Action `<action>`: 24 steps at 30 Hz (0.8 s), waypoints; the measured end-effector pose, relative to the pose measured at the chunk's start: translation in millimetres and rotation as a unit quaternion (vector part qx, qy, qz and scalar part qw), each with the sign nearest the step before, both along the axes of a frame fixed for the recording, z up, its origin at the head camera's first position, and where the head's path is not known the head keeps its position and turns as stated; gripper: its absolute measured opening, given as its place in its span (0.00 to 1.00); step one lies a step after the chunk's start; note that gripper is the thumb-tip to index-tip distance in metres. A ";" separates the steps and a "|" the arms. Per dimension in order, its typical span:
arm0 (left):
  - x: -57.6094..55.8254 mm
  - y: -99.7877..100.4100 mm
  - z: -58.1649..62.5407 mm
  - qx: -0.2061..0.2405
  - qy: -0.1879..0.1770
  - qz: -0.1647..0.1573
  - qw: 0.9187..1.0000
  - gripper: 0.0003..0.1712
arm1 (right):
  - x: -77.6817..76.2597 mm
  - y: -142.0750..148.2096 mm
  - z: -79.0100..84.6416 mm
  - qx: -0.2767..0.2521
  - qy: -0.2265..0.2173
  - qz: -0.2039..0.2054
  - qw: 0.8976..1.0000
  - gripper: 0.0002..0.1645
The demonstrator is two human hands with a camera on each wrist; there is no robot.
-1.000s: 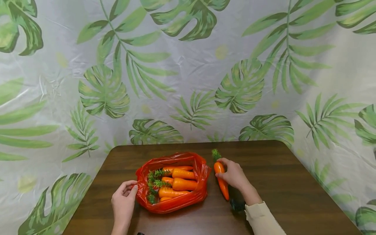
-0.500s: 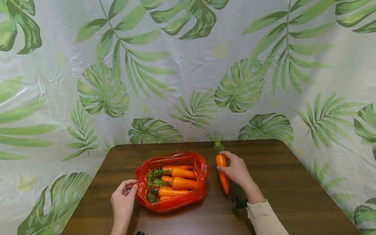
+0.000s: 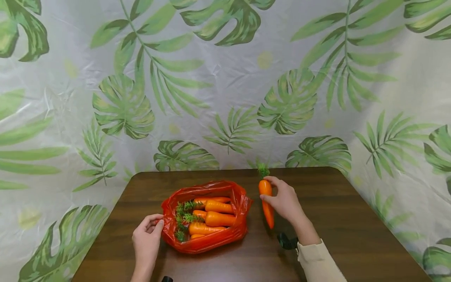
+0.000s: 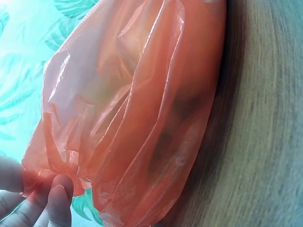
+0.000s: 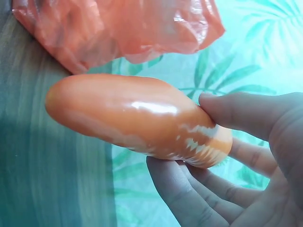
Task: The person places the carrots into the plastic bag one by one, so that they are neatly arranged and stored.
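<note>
A red plastic bag (image 3: 208, 246) lies with its mouth spread on the table, left of centre. Inside it rest several orange carrots (image 3: 220, 219) with green tops (image 3: 181, 223) toward the left. My left hand (image 3: 146, 237) pinches the bag's left rim; the left wrist view shows thumb and fingers (image 4: 59, 203) on the gathered film. To the right of the bag, my right hand (image 3: 285, 199) holds one carrot (image 3: 266, 203) between thumb and fingers near its thick end. Its leafy top points away and its tip toward me. In the right wrist view the carrot (image 5: 128, 111) shows glossy.
The dark wooden table (image 3: 334, 223) has rounded far corners. Behind its far edge hangs a pale curtain (image 3: 225, 86) printed with green leaves. A black wrist-camera piece (image 3: 287, 241) sits below the right wrist, and another dark piece (image 3: 167, 279) shows at the bottom edge.
My right hand has moved away from me, slightly to the right, with the carrot, which now appears farther toward the far edge. My left hand stays at the bag's rim.
</note>
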State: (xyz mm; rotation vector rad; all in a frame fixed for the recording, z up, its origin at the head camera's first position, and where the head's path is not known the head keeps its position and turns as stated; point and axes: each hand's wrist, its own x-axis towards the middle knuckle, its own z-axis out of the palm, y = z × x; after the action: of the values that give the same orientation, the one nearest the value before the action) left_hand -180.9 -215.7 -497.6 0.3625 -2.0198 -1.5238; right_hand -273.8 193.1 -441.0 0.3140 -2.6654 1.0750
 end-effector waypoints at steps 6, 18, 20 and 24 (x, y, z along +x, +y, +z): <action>1.1 0.2 1.6 -0.004 -0.005 -0.002 1.000 0.06 | 4.5 -1.3 12.3 -0.011 0.019 0.004 1.000 0.37; 0.0 0.5 -1.2 -0.007 -0.003 -0.001 1.000 0.05 | 9.8 -14.2 45.9 -0.045 0.022 0.018 0.999 0.37; -0.4 0.5 -2.1 -0.006 -0.003 -0.003 1.000 0.06 | 9.9 -16.7 50.5 -0.047 0.027 0.020 0.998 0.37; -1.2 0.3 -3.5 -0.003 0.000 -0.006 1.000 0.06 | 10.4 -21.6 58.4 -0.049 0.037 0.025 0.998 0.36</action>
State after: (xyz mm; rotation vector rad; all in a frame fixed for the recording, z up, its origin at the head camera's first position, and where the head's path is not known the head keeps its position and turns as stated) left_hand -182.1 -215.3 -501.1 0.3495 -2.0303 -1.5235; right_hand -263.5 171.5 -382.6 0.3953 -2.5417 1.1817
